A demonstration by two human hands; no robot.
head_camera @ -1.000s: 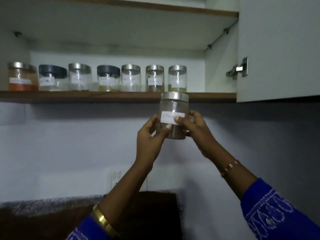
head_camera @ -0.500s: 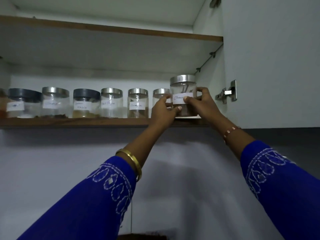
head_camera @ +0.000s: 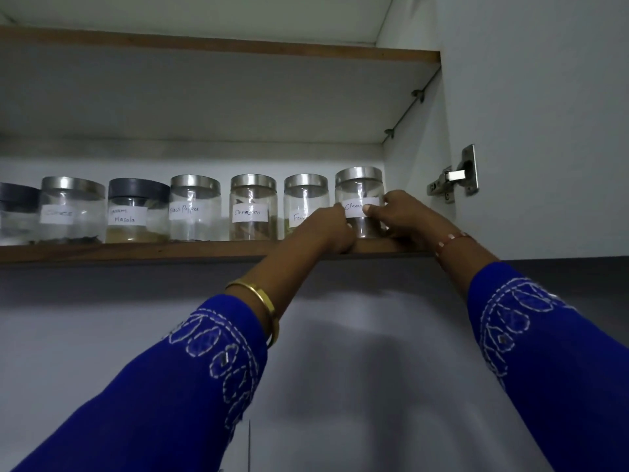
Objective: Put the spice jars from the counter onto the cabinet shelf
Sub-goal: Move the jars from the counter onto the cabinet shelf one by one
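Both hands, left hand (head_camera: 326, 229) and right hand (head_camera: 403, 216), are gripping the "Cinna…"-labelled jar (head_camera: 360, 202) sitting at the shelf's (head_camera: 136, 250) right end.

Leftmost dark-lidded jar (head_camera: 15, 212) cut by frame edge; fennel jar (head_camera: 304, 202) label half hidden behind left hand (head_camera: 326, 229)

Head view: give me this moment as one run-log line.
stage: placing | jar upright at right end of shelf | left hand and right hand both grip it | not released
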